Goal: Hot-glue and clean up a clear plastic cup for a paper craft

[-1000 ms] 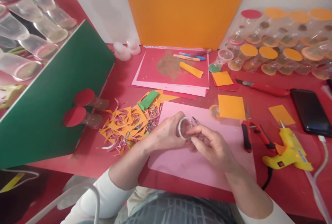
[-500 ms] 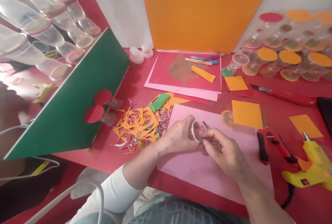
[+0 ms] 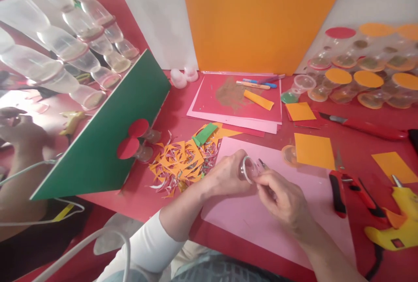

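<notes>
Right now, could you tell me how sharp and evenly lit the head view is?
Head view: sharp centrally, where the left hand and right hand meet on a small clear cup; the clear cups at the left edge are stretched and glary.

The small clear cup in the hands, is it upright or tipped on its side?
Tipped. The clear cup lies sideways between the left hand and right hand, its round rim facing the camera, above the pink sheet.

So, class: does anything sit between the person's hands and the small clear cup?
Nothing visible does. The left hand already grips the small clear cup, and the right hand touches its rim from the other side, both above the pink sheet.
</notes>
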Tool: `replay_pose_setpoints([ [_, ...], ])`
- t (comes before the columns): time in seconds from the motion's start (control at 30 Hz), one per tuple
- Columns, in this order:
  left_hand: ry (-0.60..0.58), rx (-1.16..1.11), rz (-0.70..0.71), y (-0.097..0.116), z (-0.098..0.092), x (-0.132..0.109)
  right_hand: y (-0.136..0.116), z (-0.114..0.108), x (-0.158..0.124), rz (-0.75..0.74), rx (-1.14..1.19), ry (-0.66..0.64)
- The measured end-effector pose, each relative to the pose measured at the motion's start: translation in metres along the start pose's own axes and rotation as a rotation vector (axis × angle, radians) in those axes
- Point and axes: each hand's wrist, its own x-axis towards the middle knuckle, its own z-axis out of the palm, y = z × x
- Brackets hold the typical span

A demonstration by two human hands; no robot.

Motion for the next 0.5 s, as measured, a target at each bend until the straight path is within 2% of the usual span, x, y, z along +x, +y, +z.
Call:
replay_pose_setpoints([
  [0.13,-0.025,-0.076,0.035,-0.0006,-0.0011,-0.0003,-0.0025,-0.0021,0.0021,-0.032,0.009,0.013],
  [0.37,-0.052,-0.240,0.062,0.0004,-0.0009,0.0009,-0.0050,-0.0027,0.0018,0.010,0.043,0.058],
  [0.5,-0.047,-0.288,0.076,-0.0024,-0.0012,0.0021,-0.0057,-0.0027,0.0009,0.116,0.154,0.038],
])
